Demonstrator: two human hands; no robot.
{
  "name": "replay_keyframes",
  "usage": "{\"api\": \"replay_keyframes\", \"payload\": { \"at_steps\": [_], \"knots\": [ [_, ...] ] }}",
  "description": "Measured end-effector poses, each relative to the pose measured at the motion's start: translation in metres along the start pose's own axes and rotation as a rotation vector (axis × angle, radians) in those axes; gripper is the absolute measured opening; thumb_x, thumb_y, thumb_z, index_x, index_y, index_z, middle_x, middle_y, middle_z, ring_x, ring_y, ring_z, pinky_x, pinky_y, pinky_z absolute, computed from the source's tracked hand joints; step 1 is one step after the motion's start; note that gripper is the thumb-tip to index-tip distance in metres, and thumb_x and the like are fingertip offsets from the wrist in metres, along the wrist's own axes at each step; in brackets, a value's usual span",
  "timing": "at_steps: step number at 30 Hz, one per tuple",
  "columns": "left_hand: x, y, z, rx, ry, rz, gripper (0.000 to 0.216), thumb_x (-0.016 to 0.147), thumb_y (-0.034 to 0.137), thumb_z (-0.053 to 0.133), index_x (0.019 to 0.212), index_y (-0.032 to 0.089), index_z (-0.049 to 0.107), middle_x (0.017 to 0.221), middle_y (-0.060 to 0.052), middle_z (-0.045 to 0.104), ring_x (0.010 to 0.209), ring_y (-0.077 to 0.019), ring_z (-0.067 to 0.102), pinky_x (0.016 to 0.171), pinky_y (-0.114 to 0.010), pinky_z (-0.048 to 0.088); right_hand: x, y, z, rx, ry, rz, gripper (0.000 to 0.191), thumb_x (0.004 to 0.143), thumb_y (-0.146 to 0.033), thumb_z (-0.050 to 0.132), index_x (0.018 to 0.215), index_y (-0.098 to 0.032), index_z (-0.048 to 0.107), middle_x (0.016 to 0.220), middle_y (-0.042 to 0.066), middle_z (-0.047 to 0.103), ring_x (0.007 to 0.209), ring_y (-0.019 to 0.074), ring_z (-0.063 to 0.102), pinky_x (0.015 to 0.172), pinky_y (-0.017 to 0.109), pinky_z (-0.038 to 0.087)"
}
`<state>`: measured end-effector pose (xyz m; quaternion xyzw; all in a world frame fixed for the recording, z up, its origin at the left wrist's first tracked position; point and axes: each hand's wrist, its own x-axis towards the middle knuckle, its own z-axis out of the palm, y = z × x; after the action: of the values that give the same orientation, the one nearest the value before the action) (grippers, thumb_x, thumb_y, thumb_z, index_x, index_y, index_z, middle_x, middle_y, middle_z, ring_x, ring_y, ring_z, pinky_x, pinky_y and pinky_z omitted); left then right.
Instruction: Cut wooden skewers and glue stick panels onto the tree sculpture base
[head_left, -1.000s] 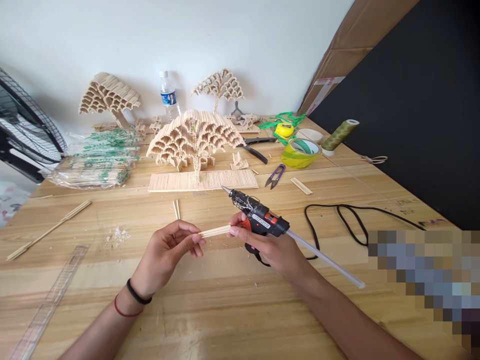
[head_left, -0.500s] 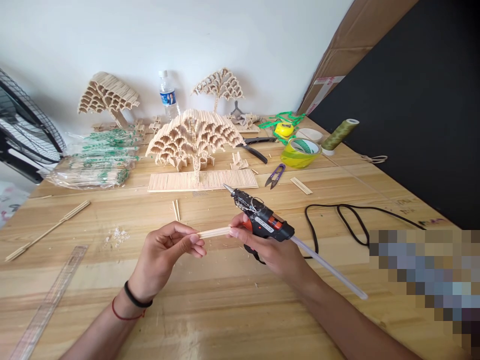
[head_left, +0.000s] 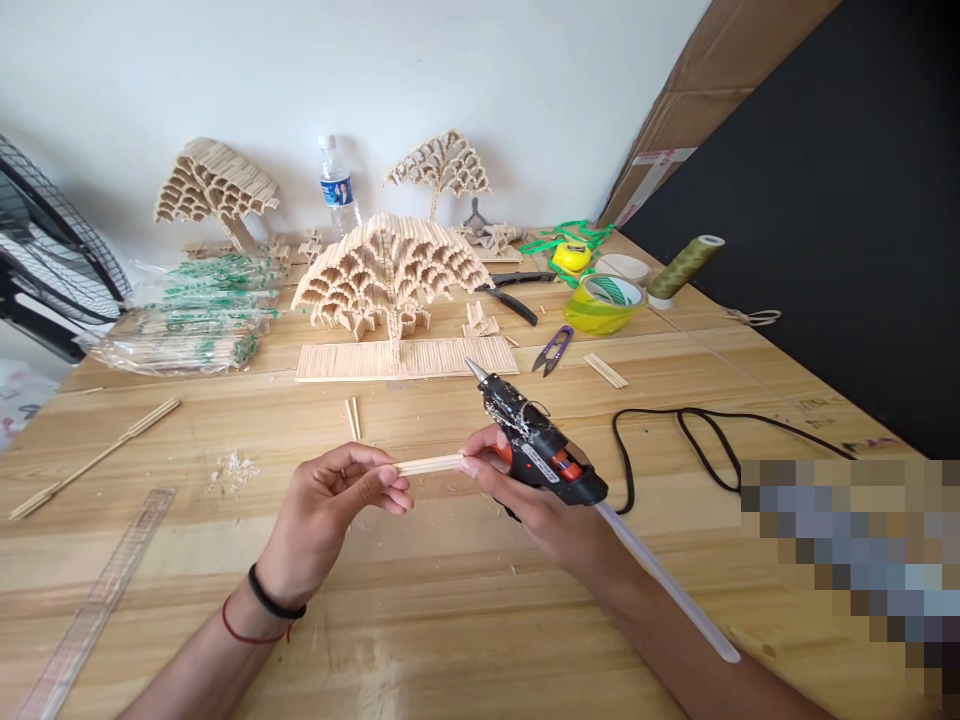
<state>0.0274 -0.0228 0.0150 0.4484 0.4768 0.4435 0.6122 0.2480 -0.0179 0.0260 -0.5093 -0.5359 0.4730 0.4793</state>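
White wall [head_left: 525, 70] is rising behind the wooden table [head_left: 420, 630] I'm working at, and a black fan [head_left: 52, 230] is standing at the far left. With my left hand [head_left: 319, 515] I'm pinching one end of a short, flat bundle of pale wooden sticks [head_left: 429, 465], thumb against fingers [head_left: 360, 453], the gap closed down to the wood. My right hand [head_left: 540, 515] is nipping the other end the same way while also carrying a black hot glue gun [head_left: 540, 440]; I can't tell how its hidden fingers are wrapping the handle. Between my hands, the bundle is hovering above the table, lying nearly level. The gun's nozzle is pointing up and away to the left, and a clear glue stick [head_left: 667, 585] is jutting from its rear over my right forearm.

Just past my hands, two loose sticks [head_left: 353, 419] are lying side by side. Farther back, a stick-built tree [head_left: 390, 270] is standing on its slatted base [head_left: 457, 361]. To its right, purple thread snips [head_left: 553, 350] are resting near a roll of yellow tape [head_left: 604, 305]. On my left, a clear ruler [head_left: 105, 590] is lying slantwise, with pale shavings [head_left: 236, 472] scattering near its far end.
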Motion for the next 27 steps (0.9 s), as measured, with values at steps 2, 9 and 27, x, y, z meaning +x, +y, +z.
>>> {"api": "replay_keyframes", "payload": {
  "at_steps": [2, 9, 27],
  "knots": [
    [0.0009, -0.0014, 0.0007, 0.003, 0.018, 0.008, 0.027, 0.081, 0.037, 0.084, 0.087, 0.013, 0.074, 0.079, -0.008, 0.079, 0.067, -0.0194, 0.075, 0.069, -0.033, 0.064, -0.0003, -0.0007, 0.0006, 0.006, 0.002, 0.007, 0.018, 0.076, -0.039, 0.079, 0.079, -0.025, 0.068, 0.085, 0.003, 0.072, 0.081, 0.0226, 0.068, 0.079, 0.036, 0.059],
    [0.0006, -0.0015, 0.0030, 0.049, 0.013, 0.030, 0.028, 0.083, 0.039, 0.081, 0.088, 0.012, 0.074, 0.080, -0.009, 0.080, 0.069, -0.0198, 0.076, 0.069, -0.032, 0.065, -0.0003, -0.0012, 0.0012, 0.012, 0.006, 0.020, 0.020, 0.077, -0.038, 0.079, 0.082, -0.025, 0.065, 0.085, 0.003, 0.071, 0.080, 0.0223, 0.069, 0.078, 0.035, 0.059],
    [-0.0046, 0.0018, 0.0029, -0.009, -0.018, 0.031, 0.022, 0.085, 0.034, 0.081, 0.086, 0.013, 0.073, 0.077, -0.006, 0.079, 0.066, -0.0170, 0.076, 0.065, -0.026, 0.064, -0.0020, -0.0001, 0.0026, 0.002, 0.020, 0.003, 0.023, 0.077, -0.044, 0.079, 0.076, -0.024, 0.068, 0.086, 0.004, 0.071, 0.081, 0.0227, 0.069, 0.082, 0.036, 0.059]
  ]
}}
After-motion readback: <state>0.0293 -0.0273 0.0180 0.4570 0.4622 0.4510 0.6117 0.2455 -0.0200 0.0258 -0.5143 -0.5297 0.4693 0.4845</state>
